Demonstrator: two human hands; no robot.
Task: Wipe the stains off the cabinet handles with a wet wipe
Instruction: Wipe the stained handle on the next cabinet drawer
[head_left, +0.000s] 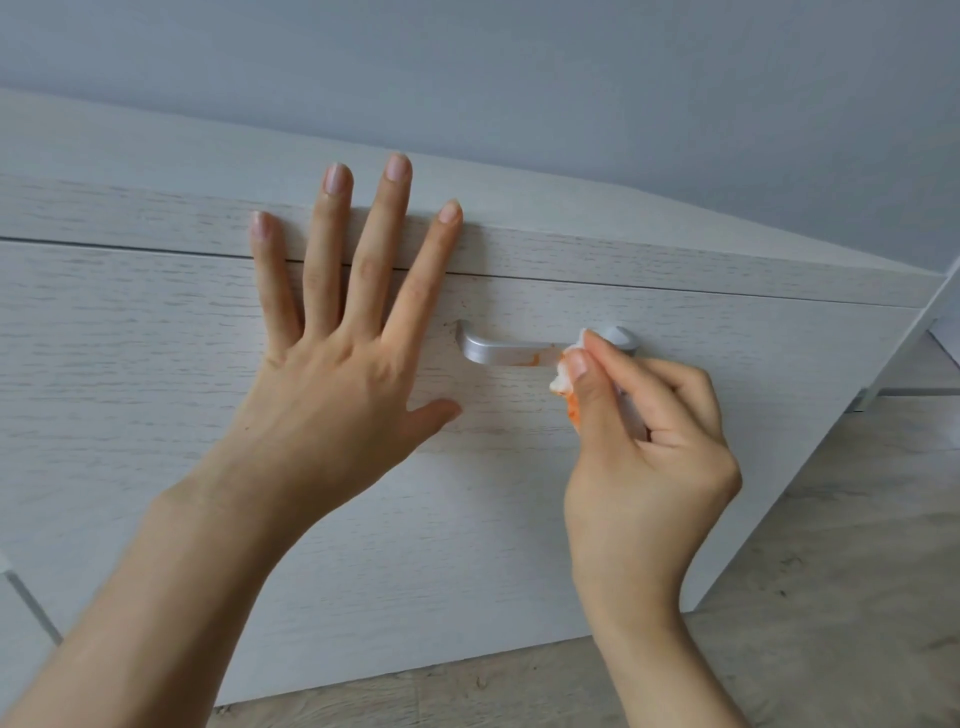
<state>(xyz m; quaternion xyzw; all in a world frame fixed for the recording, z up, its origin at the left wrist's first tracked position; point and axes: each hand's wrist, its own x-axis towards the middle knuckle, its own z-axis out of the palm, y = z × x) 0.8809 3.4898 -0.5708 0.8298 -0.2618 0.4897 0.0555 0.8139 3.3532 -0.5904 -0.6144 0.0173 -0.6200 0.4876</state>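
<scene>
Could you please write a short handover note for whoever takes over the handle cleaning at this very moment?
Left hand: open, flat against the cabinet front, fingers reaching over its top edge.
Right hand: pinches the wet wipe and presses it on the handle, right of its middle.
Done: the wipe already carries orange stain.
Left: an orange smear remains on the handle just left of the wipe; faint orange specks show on the front near the handle's left end. Only this handle is in view.
</scene>
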